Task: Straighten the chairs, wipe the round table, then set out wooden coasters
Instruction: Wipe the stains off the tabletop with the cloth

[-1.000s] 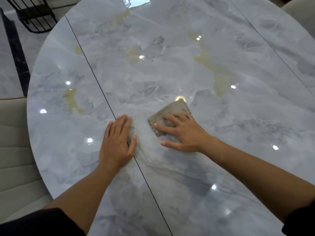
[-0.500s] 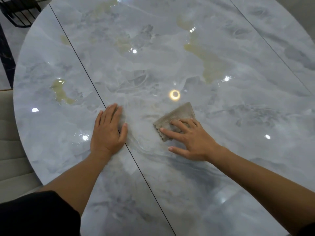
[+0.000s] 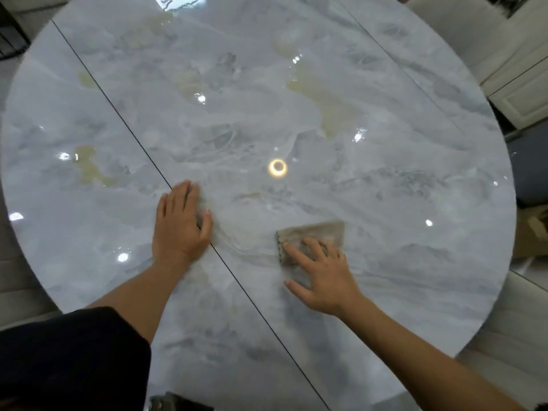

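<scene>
The round grey marble table (image 3: pixel 385 188) fills the head view, glossy with light reflections and yellowish patches. A folded beige cloth (image 3: pixel 320 232) lies on it right of centre. My right hand (image 3: pixel 321 275) presses flat on the cloth's near part, fingers spread and straight. My left hand (image 3: pixel 181 222) rests flat on the tabletop, palm down, across a thin dark seam (image 3: pixel 124 123) that runs diagonally over the top. No coasters are in view.
A second seam (image 3: pixel 415 81) crosses the far right of the top. A pale upholstered chair (image 3: pixel 450 28) stands beyond the far right edge, and white cabinet fronts (image 3: pixel 522 96) are at the right. A black wire frame (image 3: pixel 12 37) shows at the far left corner.
My right hand has slid the cloth to the right and nearer to me, away from the left hand. The left hand stays flat on the seam. The view has widened.
</scene>
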